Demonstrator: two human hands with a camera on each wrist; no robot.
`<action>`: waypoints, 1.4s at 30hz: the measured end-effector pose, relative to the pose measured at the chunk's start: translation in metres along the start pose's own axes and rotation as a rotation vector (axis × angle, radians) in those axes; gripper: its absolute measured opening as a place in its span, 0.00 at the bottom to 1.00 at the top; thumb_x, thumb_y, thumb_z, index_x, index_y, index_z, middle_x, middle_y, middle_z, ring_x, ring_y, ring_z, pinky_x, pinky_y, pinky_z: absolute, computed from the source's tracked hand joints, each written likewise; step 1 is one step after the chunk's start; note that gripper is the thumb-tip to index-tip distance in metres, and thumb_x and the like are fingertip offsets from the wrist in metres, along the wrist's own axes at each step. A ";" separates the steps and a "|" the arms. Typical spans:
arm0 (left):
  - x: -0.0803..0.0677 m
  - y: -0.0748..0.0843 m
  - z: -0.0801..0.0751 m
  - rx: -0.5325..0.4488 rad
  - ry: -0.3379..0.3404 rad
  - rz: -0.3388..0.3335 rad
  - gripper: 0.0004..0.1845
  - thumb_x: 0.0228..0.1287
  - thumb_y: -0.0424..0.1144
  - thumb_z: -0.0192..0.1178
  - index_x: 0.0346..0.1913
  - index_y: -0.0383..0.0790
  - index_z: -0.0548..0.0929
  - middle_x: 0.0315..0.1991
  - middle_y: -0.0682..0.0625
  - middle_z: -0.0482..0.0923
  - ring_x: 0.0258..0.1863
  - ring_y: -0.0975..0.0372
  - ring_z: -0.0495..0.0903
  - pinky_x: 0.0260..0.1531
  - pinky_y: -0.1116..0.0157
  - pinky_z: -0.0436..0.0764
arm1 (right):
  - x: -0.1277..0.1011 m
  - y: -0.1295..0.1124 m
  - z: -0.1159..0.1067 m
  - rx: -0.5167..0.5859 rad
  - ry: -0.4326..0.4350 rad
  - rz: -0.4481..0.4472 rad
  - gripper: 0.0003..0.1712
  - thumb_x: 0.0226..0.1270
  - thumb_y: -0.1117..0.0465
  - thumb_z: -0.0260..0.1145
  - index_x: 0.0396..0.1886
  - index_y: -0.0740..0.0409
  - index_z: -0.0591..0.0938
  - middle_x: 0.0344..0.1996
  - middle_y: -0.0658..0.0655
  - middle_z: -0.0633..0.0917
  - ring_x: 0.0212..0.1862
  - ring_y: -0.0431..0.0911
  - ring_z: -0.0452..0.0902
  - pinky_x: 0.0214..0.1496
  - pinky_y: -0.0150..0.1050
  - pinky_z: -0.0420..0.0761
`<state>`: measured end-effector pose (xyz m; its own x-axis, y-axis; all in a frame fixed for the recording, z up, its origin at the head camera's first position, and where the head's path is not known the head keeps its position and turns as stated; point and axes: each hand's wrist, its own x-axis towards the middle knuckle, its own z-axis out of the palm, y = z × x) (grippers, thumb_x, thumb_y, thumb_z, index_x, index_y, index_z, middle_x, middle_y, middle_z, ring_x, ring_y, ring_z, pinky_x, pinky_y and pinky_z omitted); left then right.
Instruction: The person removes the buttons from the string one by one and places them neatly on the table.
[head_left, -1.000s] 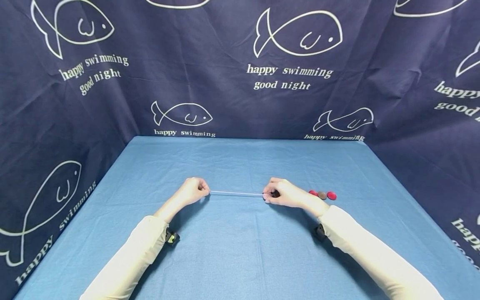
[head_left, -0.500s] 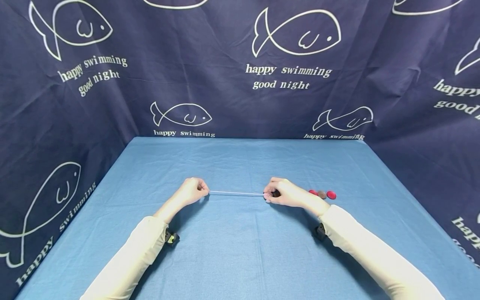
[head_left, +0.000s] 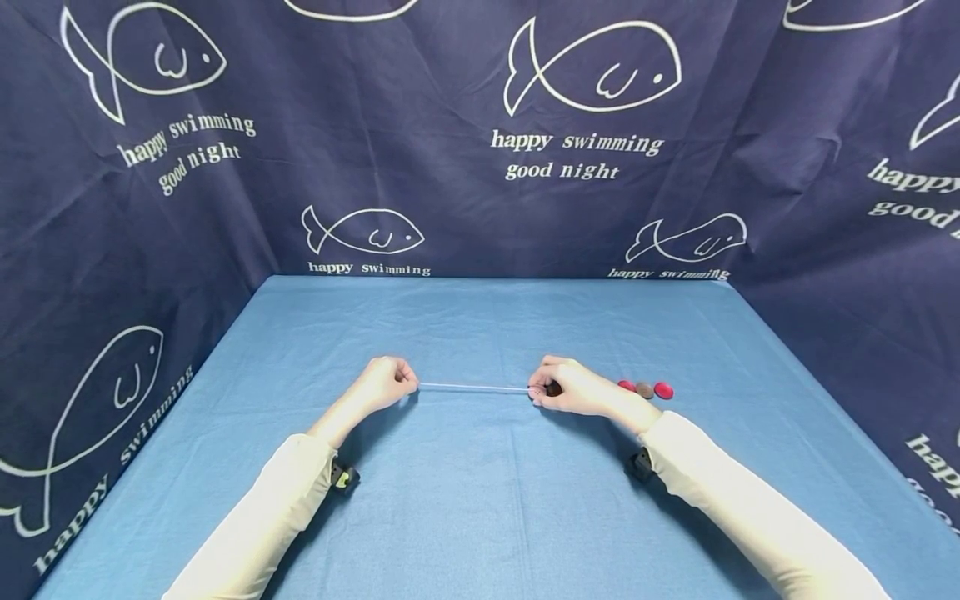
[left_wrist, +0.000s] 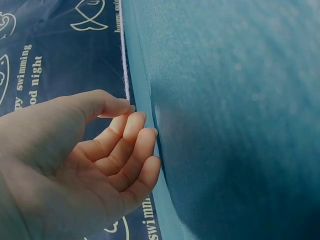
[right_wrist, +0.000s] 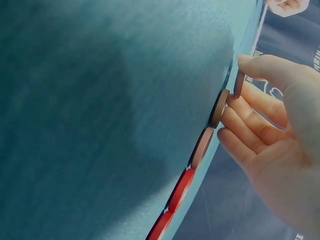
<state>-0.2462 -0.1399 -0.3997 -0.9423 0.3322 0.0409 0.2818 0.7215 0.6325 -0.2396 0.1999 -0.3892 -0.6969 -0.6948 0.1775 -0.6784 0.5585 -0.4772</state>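
Between thumb and fingertips, my left hand [head_left: 381, 383] pinches one end of a thin pale pink string [head_left: 472, 386]. The string [left_wrist: 124, 60] runs taut from that pinch in the left wrist view. Across the table, my right hand [head_left: 576, 388] holds a round, button-like disc [right_wrist: 240, 84] between thumb and fingers, and the string's other end meets it there. Whether the string passes through the disc is hidden by the fingers. A brown button-like disc [right_wrist: 220, 109] lies right by the right hand's fingers, with a pinkish one [right_wrist: 202, 148] beyond it.
To the right of the right hand, red discs [head_left: 663, 390] and a brownish disc [head_left: 644, 389] lie in a row on the blue cloth [head_left: 465, 500]. Dark blue fish-print curtains [head_left: 450, 125] surround the table's back and sides.
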 end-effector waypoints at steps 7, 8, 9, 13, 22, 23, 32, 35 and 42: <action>-0.002 -0.003 -0.001 -0.034 0.021 0.041 0.05 0.57 0.35 0.58 0.28 0.38 0.82 0.21 0.50 0.79 0.17 0.64 0.75 0.23 0.66 0.74 | 0.000 0.000 0.000 -0.003 -0.012 0.010 0.03 0.59 0.66 0.64 0.33 0.57 0.83 0.28 0.54 0.76 0.29 0.44 0.71 0.33 0.29 0.71; -0.002 -0.004 -0.001 -0.032 0.029 0.051 0.05 0.56 0.35 0.57 0.27 0.38 0.81 0.21 0.50 0.79 0.17 0.64 0.75 0.22 0.66 0.74 | -0.001 0.000 0.000 -0.001 -0.014 0.015 0.03 0.59 0.66 0.64 0.33 0.57 0.83 0.29 0.54 0.76 0.29 0.44 0.71 0.33 0.29 0.71; -0.002 -0.003 -0.002 -0.027 0.034 0.047 0.05 0.56 0.35 0.57 0.27 0.38 0.81 0.21 0.50 0.79 0.17 0.63 0.74 0.22 0.66 0.74 | -0.001 0.000 0.000 0.003 -0.017 0.019 0.03 0.59 0.66 0.64 0.33 0.57 0.83 0.29 0.55 0.76 0.29 0.44 0.71 0.33 0.29 0.71; -0.001 -0.002 -0.001 0.002 0.046 0.002 0.04 0.55 0.33 0.58 0.27 0.36 0.82 0.21 0.49 0.80 0.18 0.64 0.74 0.24 0.67 0.73 | 0.000 -0.001 -0.001 0.006 -0.027 0.027 0.03 0.60 0.65 0.63 0.33 0.57 0.83 0.29 0.55 0.76 0.30 0.44 0.71 0.33 0.31 0.73; -0.001 -0.001 -0.001 0.017 0.044 -0.027 0.04 0.55 0.33 0.59 0.28 0.36 0.82 0.22 0.49 0.80 0.18 0.66 0.72 0.24 0.69 0.73 | 0.001 -0.002 0.001 0.014 -0.042 0.036 0.03 0.59 0.65 0.65 0.34 0.58 0.82 0.30 0.55 0.77 0.32 0.45 0.74 0.37 0.37 0.76; -0.001 -0.001 -0.001 0.020 0.045 -0.027 0.04 0.55 0.33 0.59 0.28 0.36 0.82 0.22 0.49 0.80 0.18 0.66 0.72 0.24 0.69 0.73 | 0.001 -0.002 0.001 0.009 -0.041 0.035 0.03 0.59 0.65 0.65 0.34 0.58 0.82 0.30 0.55 0.77 0.32 0.44 0.74 0.37 0.37 0.76; -0.001 -0.002 -0.001 0.040 0.056 -0.038 0.03 0.53 0.32 0.61 0.28 0.35 0.82 0.23 0.48 0.80 0.21 0.64 0.73 0.26 0.68 0.73 | 0.002 -0.001 0.003 -0.030 -0.030 0.016 0.04 0.59 0.63 0.66 0.34 0.57 0.83 0.30 0.53 0.77 0.33 0.43 0.74 0.38 0.37 0.76; -0.001 -0.002 -0.001 0.048 0.062 -0.044 0.03 0.53 0.32 0.61 0.28 0.35 0.83 0.23 0.48 0.80 0.22 0.63 0.74 0.26 0.68 0.74 | 0.003 -0.001 0.004 -0.036 -0.029 0.015 0.04 0.59 0.63 0.67 0.34 0.57 0.83 0.30 0.54 0.76 0.33 0.44 0.73 0.37 0.37 0.76; -0.001 -0.001 -0.002 0.040 0.069 -0.056 0.03 0.52 0.32 0.62 0.28 0.34 0.83 0.24 0.47 0.81 0.21 0.63 0.75 0.25 0.68 0.74 | 0.003 -0.001 0.004 -0.055 -0.015 -0.004 0.05 0.57 0.62 0.69 0.33 0.57 0.83 0.29 0.54 0.76 0.33 0.44 0.73 0.38 0.35 0.75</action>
<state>-0.2460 -0.1423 -0.3993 -0.9665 0.2494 0.0604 0.2344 0.7620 0.6036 -0.2404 0.1958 -0.3915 -0.6906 -0.7039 0.1660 -0.6935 0.5794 -0.4281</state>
